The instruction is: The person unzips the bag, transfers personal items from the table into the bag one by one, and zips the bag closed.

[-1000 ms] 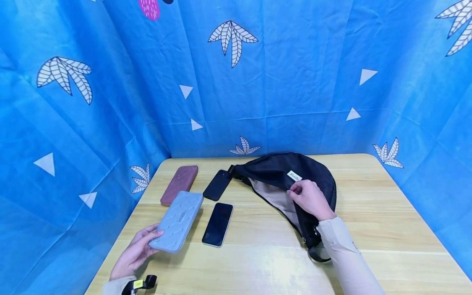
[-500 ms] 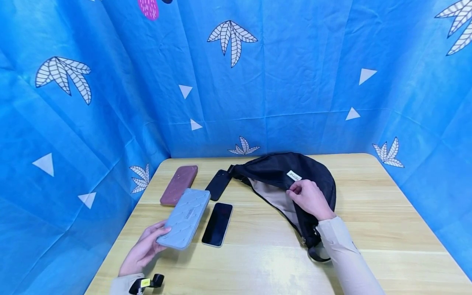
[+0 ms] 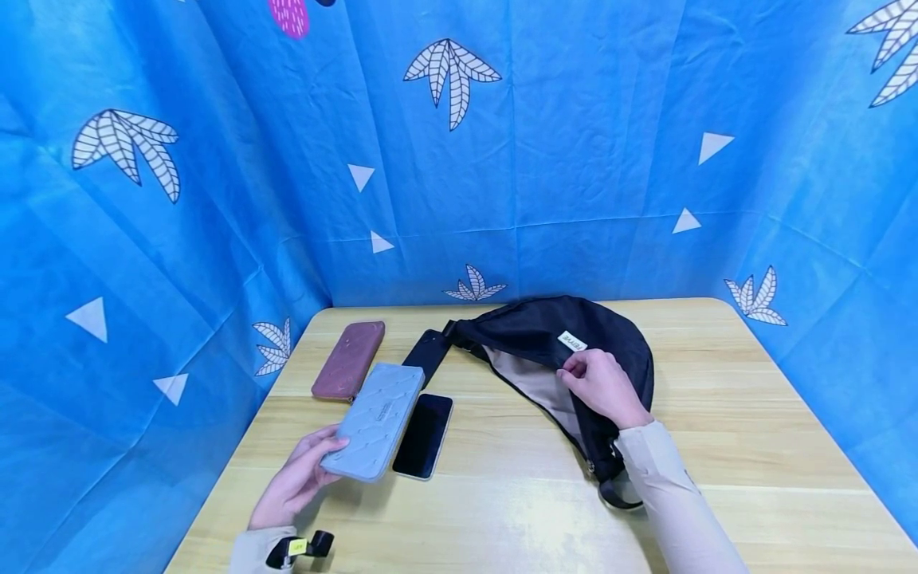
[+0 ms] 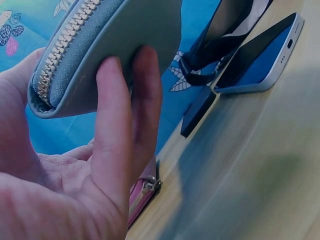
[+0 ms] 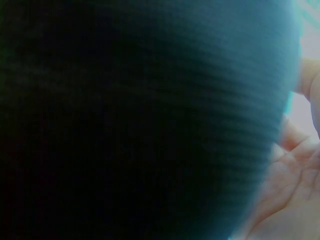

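Note:
A light blue quilted wallet (image 3: 378, 421) is held by its near end in my left hand (image 3: 297, 476), raised over the table. The left wrist view shows the gold zipper (image 4: 62, 47) along the wallet's edge, with fingertips (image 4: 111, 75) pressed on its underside. On the right, a black sling bag (image 3: 610, 327) lies with its mouth spread, showing a beige lining (image 3: 534, 383). My right hand (image 3: 606, 387) pinches the bag's upper edge beside a white label (image 3: 571, 341). Dark fabric (image 5: 150, 125) fills most of the right wrist view, hiding much of that hand.
A mauve wallet (image 3: 349, 360) lies at the table's back left. One black phone (image 3: 428, 353) rests beside the bag's strap end, partly behind the blue wallet. Another phone (image 3: 423, 438) with a pale edge lies nearer. Blue curtain (image 3: 574, 159) surrounds the wooden table (image 3: 753, 414).
My left hand has carried the blue wallet to the right, so it now overlaps the phones in the head view. The right hand and bag have stayed put.

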A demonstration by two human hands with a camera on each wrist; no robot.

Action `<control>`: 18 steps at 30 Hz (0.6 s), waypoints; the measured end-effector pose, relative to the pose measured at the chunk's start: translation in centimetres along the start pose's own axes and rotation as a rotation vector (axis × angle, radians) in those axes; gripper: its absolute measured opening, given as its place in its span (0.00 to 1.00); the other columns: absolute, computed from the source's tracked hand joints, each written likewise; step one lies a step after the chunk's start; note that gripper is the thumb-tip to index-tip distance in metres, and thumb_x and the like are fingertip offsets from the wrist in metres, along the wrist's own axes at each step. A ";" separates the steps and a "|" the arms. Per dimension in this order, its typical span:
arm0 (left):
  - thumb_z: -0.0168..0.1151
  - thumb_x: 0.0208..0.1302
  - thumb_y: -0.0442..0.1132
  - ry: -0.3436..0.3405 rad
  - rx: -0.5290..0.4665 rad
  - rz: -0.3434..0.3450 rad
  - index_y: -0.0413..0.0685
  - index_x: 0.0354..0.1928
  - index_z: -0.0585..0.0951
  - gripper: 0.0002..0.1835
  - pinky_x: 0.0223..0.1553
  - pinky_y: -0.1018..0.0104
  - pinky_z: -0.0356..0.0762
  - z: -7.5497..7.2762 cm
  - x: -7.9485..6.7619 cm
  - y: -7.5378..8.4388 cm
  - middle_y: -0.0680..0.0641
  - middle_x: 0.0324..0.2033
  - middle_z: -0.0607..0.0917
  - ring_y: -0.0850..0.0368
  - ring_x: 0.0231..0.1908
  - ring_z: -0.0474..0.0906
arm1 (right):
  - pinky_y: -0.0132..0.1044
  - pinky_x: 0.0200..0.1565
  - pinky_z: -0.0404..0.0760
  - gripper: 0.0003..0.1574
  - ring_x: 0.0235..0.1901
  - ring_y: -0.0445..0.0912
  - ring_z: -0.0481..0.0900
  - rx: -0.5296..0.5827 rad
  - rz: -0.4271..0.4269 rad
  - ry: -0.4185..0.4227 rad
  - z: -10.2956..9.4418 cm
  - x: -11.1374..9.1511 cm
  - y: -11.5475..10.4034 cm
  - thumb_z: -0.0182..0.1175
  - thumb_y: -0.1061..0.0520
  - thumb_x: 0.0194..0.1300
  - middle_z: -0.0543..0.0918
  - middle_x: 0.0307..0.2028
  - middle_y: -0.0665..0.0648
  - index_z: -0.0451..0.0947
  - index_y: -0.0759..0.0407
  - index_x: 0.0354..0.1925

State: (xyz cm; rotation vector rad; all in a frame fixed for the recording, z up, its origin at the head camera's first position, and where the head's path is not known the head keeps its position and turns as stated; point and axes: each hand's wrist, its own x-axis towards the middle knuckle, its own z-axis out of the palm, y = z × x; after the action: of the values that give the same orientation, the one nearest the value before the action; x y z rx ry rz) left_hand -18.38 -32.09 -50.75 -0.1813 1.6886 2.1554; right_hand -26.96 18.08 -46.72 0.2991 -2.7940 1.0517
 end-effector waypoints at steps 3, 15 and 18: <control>0.53 0.77 0.33 -0.025 -0.005 0.020 0.58 0.52 0.79 0.11 0.42 0.71 0.87 0.3 0.3 0.0 0.55 0.38 0.90 0.65 0.36 0.88 | 0.38 0.32 0.79 0.06 0.28 0.41 0.80 0.001 0.000 0.000 0.0 0.0 0.0 0.69 0.58 0.65 0.88 0.28 0.53 0.87 0.60 0.35; 0.54 0.75 0.32 -0.043 -0.026 0.013 0.55 0.53 0.79 0.12 0.41 0.72 0.87 1.6 0.7 -0.1 0.54 0.38 0.90 0.64 0.37 0.88 | 0.38 0.32 0.79 0.06 0.28 0.42 0.81 0.003 0.000 0.004 0.1 0.0 0.1 0.69 0.57 0.65 0.88 0.28 0.53 0.87 0.60 0.35; 0.55 0.75 0.33 -0.022 -0.014 0.006 0.53 0.55 0.77 0.12 0.40 0.72 0.86 2.0 0.9 -0.2 0.54 0.38 0.90 0.64 0.36 0.87 | 0.38 0.32 0.79 0.06 0.28 0.42 0.81 0.004 -0.001 0.002 0.1 -0.1 0.1 0.69 0.57 0.65 0.88 0.28 0.53 0.87 0.60 0.35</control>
State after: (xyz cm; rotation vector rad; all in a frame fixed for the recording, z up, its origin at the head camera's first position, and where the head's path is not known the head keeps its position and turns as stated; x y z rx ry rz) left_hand -18.85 -29.98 -50.73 -0.1556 1.6637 2.1665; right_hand -26.90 18.11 -46.86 0.2990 -2.7901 1.0573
